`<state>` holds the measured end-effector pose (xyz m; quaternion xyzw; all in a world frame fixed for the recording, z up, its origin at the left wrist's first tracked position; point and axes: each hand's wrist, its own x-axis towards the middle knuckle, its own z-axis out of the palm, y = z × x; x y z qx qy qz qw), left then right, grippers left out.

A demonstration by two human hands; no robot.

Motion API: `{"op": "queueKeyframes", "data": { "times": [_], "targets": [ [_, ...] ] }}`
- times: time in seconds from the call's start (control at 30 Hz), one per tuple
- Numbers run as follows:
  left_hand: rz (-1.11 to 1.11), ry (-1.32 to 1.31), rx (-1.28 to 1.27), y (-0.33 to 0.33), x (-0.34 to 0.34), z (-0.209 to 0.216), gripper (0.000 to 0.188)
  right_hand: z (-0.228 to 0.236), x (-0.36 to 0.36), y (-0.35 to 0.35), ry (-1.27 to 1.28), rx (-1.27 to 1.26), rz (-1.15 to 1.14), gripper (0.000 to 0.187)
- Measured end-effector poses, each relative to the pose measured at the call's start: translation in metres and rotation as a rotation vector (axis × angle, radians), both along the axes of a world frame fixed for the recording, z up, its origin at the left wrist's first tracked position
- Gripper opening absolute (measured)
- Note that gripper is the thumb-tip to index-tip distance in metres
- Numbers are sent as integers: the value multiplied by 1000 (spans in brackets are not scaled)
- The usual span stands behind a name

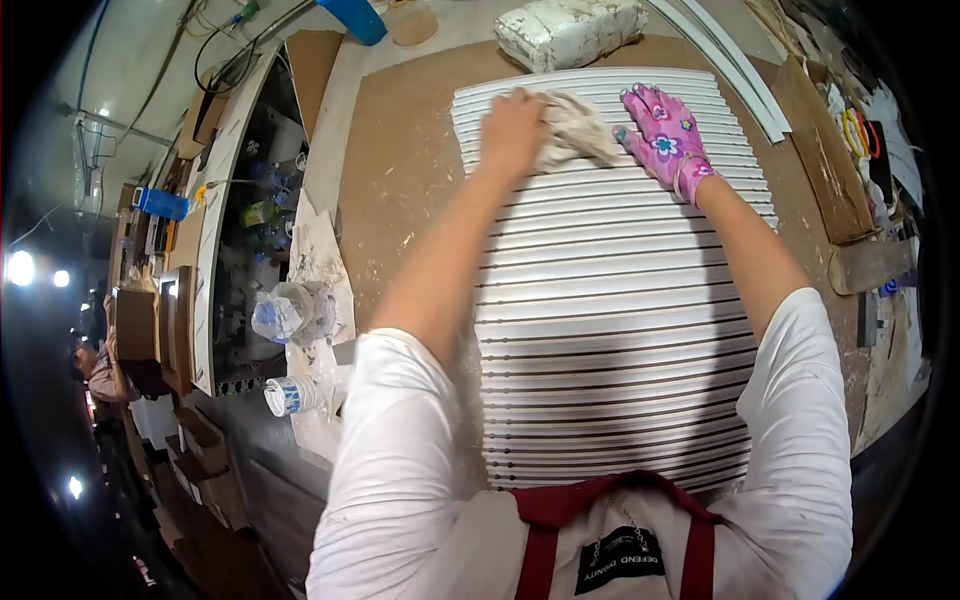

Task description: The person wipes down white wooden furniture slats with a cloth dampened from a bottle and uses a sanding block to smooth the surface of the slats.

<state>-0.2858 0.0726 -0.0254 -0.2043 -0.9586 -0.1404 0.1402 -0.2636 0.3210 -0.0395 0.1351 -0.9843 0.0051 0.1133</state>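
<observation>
A crumpled pale rag (575, 135) is gripped by the bare left hand (513, 128) and pressed onto the far end of a white ribbed panel (610, 300). The right hand (662, 135), covered by one pink flowered glove, is laid flat and open on the same panel just beside the rag, nothing being held. The panel is carried by a brown, paint-flecked counter (400, 180), with bare board left along its left side. One wrapped white bundle (570, 32) is seen beyond the panel's far edge, and two white curved strips (730, 70) at the right. A cluttered workshop is seen to the left.
</observation>
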Motion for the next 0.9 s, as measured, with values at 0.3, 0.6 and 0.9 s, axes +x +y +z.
{"op": "queueKeyframes", "data": {
  "times": [0.3, 0.6, 0.9],
  "targets": [
    [382, 97, -24, -218, 45, 14, 32, 4, -4, -9, -67, -53, 19, 60],
    [-209, -495, 738, -25, 218, 44, 52, 101, 168, -62, -701, -1278, 473, 54],
    [-393, -442, 358, -55, 357, 34, 60, 51, 308, 244, 135, -42, -386, 58]
  ]
}}
